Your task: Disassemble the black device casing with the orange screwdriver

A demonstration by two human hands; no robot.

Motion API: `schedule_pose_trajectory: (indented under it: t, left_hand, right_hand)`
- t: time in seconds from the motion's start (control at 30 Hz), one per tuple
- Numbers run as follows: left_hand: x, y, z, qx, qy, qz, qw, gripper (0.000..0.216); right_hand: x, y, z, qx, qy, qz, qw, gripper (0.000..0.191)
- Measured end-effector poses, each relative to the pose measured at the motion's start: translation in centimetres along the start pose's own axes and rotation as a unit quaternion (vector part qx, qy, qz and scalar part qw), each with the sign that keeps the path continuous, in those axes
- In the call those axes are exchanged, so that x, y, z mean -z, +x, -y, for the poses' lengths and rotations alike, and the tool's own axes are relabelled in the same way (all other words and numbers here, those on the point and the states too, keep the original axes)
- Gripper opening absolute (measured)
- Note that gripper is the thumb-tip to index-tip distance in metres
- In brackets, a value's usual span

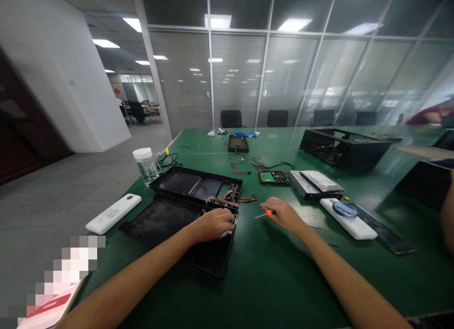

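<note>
My right hand (283, 216) is closed around a small screwdriver (268, 213) with an orange and black handle. Its thin shaft points left, clear of everything. Over the right part of a flat black panel (156, 220), my left hand (213, 223) has its fingers curled together. Something whitish shows under those fingers, too hidden to name. Behind the panel, and touching it, lies a shallow black case (173, 180). Brown and black wires (220, 200) with connectors spill out of its right end, just beyond my left hand.
A clear bottle (147, 170) and a white oblong device (114, 214) stand left. Behind my right hand lie a hard drive (273, 178) and a metal drive unit (315, 184). A tape roll (344, 209) rests on another white device (358, 227). Farther right are a black computer case (340, 151) and a person's sleeve (423, 116).
</note>
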State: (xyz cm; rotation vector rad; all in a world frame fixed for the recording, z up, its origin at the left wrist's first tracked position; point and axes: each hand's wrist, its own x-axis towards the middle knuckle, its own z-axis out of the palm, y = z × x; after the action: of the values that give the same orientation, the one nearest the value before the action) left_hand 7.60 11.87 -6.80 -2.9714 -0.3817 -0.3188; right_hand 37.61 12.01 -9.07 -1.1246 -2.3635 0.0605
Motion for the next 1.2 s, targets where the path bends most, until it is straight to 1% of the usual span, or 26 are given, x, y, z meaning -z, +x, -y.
schedule_pose_trajectory:
  t: [0.1, 0.2, 0.27, 0.4, 0.47, 0.57, 0.63, 0.7, 0.77, 0.83, 0.9, 1.03, 1.2]
  left_hand:
    - [-0.2, -0.3, -0.5, 0.034, -0.064, 0.026, 0.997, 0.015]
    - [-0.6, -0.4, -0.4, 0.062, -0.098, 0.049, 0.992, 0.014]
    - [-0.8, -0.4, -0.2, 0.058, -0.093, 0.055, 0.993, 0.014]
    - [-0.6, -0.4, 0.3, 0.027, -0.064, 0.072, 0.995, 0.014]
    - [-0.4, -0.5, 0.2, 0.027, -0.060, 0.087, 0.994, 0.012]
    - [-0.2, -0.5, -0.2, 0.051, -0.041, 0.108, 0.992, 0.014]
    - [-0.1, -0.5, -0.4, 0.069, -0.026, 0.092, 0.993, 0.017]
    - [-0.1, -0.3, -0.3, 0.089, -0.024, 0.041, 0.995, 0.019]
    - [0.0, -0.1, 0.0, 0.112, -0.031, -0.014, 0.993, 0.021]
    - [0.0, 0.1, 0.3, 0.132, -0.035, -0.042, 0.990, 0.022]
    - [-0.2, 0.4, 0.6, 0.139, -0.028, -0.034, 0.989, 0.022]
    - [-1.0, 0.6, 0.4, 0.130, -0.012, -0.004, 0.991, 0.020]
    - [-1.6, 0.4, -0.3, 0.118, -0.007, -0.002, 0.993, 0.019]
  right_hand:
    - [0.0, -0.1, 0.0, -0.003, 0.009, -0.007, 1.000, 0.031]
    - [0.0, 0.0, 0.1, -0.009, 0.018, -0.009, 1.000, 0.029]
    - [0.0, 0.0, 0.3, -0.014, 0.023, -0.010, 1.000, 0.028]
    - [-0.2, -0.1, 0.5, -0.032, 0.034, -0.001, 0.999, 0.027]
    - [-0.3, -0.1, 0.6, -0.058, 0.036, 0.004, 0.998, 0.026]
    - [-0.5, 0.0, 0.8, -0.120, 0.043, 0.014, 0.992, 0.030]
    - [-0.6, 0.2, 1.1, -0.163, 0.058, 0.014, 0.985, 0.034]
    - [-0.7, 0.3, 1.2, -0.191, 0.072, 0.007, 0.979, 0.038]
    - [-0.8, 0.4, 1.3, -0.197, 0.077, 0.006, 0.977, 0.039]
    - [-0.8, 0.5, 1.4, -0.192, 0.072, 0.016, 0.979, 0.037]
    - [-0.8, 0.5, 1.4, -0.188, 0.066, 0.029, 0.980, 0.036]
    - [-0.7, 0.5, 1.5, -0.188, 0.062, 0.038, 0.980, 0.034]
    - [-0.7, 0.4, 1.6, -0.191, 0.054, 0.034, 0.980, 0.034]
